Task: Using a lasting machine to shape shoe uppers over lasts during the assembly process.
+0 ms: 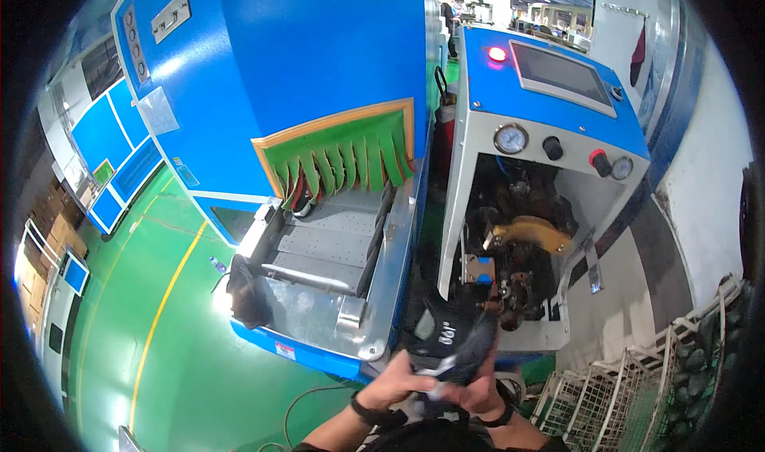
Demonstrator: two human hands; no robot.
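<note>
A black shoe (458,336) with a grey patch and white marks is held low in front of me, between the conveyor and the open machine. My left hand (401,386) is closed on its near left side, the thumb laid across toward the middle. On the near right side my right hand (476,390) wraps round it. Something small and whitish shows between the two hands; I cannot make out what it is. Dark bands circle both wrists. The underside of the shoe is hidden.
Left stands a blue machine (335,45) with a green strip curtain (343,161); a shoe (301,204) lies beneath it on the grey conveyor (323,241). A dark object (249,296) sits at the conveyor's corner. Right are a gauge-fronted machine (558,129) and a white wire rack (613,388).
</note>
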